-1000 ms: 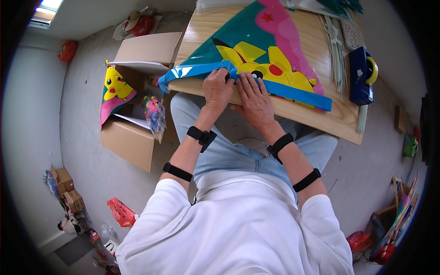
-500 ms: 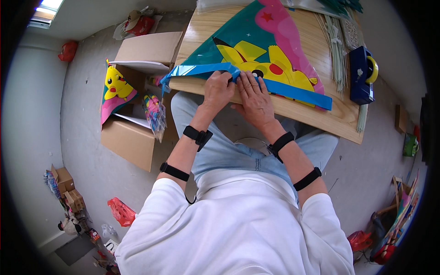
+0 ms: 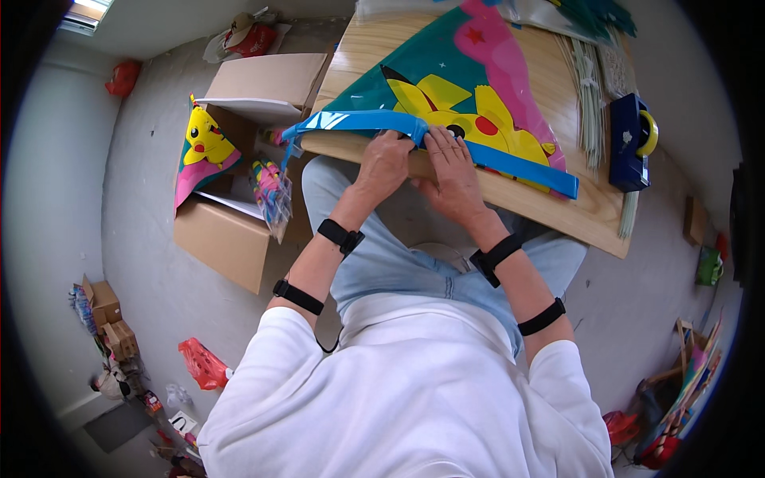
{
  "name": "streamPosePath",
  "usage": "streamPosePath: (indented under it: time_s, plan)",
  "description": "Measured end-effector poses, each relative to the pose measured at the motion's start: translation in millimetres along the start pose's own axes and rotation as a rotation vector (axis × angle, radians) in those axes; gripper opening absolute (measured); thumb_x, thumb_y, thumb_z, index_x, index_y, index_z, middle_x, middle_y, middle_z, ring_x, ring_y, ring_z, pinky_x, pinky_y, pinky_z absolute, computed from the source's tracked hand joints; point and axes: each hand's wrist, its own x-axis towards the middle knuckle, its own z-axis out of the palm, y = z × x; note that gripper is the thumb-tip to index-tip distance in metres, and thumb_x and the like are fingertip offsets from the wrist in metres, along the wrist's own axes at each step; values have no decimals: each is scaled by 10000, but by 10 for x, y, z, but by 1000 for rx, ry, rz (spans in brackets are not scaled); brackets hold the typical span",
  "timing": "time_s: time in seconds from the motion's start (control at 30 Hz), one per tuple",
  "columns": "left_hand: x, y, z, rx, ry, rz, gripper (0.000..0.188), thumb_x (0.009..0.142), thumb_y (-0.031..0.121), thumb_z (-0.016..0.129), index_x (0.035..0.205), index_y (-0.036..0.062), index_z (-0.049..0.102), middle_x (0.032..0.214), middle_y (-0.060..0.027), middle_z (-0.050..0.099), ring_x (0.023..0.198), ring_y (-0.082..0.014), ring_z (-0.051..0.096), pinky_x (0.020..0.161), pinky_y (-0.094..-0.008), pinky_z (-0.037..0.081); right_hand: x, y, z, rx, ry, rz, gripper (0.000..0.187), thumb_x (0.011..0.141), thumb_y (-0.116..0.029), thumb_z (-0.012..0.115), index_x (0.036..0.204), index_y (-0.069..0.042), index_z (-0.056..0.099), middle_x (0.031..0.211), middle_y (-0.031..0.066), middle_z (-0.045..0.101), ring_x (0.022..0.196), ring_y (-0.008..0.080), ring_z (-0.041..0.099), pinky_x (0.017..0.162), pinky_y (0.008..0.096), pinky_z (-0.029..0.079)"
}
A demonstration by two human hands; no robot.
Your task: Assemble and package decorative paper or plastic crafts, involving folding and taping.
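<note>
A triangular plastic sheet [image 3: 414, 64] in green and pink, with a yellow cartoon figure, lies on the wooden table [image 3: 358, 60]. Along its near edge runs a shiny blue strip [image 3: 351, 120], whose left end hangs off the table's corner. My left hand [image 3: 386, 165] is closed at the near edge of the strip, with its fingers curled on the blue material; the fingertips are partly hidden. Just right of it, my right hand [image 3: 453, 171] lies with fingers stretched out over the strip and the sheet's edge, holding nothing.
A dark blue tape dispenser [image 3: 623, 143] with yellow tape stands at the table's right edge, beside a bundle of thin pale sticks [image 3: 588, 103]. Left of the table is an open cardboard box [image 3: 225, 239] holding packaged pieces. A red plastic bag [image 3: 205, 364] rests on the floor.
Both hands remain at the near edge of the sheet. My left hand's fingers have tucked further under the blue strip, and my right hand has slid slightly right and tilted.
</note>
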Motion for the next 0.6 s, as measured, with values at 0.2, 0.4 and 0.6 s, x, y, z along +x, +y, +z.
streamPosePath:
  time_s: [0.2, 0.4, 0.6]
  plan:
    - [1, -9, 21, 28, 4, 24, 122, 786, 7, 638, 868, 19, 728, 992, -218, 642, 969, -413, 610, 843, -480, 509, 363, -48, -97, 258, 144, 68, 796, 716, -65, 645, 1472, 13, 410, 1496, 224, 455, 1443, 404, 348, 1202, 482, 273]
    - [-5, -25, 19, -63, 6, 2, 119, 766, -30, 633, 837, 7, 721, 1042, -210, 646, 998, -416, 606, 862, -478, 506, 768, -37, -117, 188, -135, 164, 864, 634, -92, 663, 1466, -18, 445, 1313, 210, 604, 1263, 410, 476, 1124, 481, 352]
    - [14, -41, 22, -52, 29, 30, 218, 755, -86, 604, 925, -5, 714, 1066, -204, 647, 1017, -419, 606, 894, -476, 503, 781, 69, 65, 399, -64, 235, 666, 651, -48, 647, 1316, -38, 613, 1210, 193, 659, 1193, 410, 497, 1035, 477, 416]
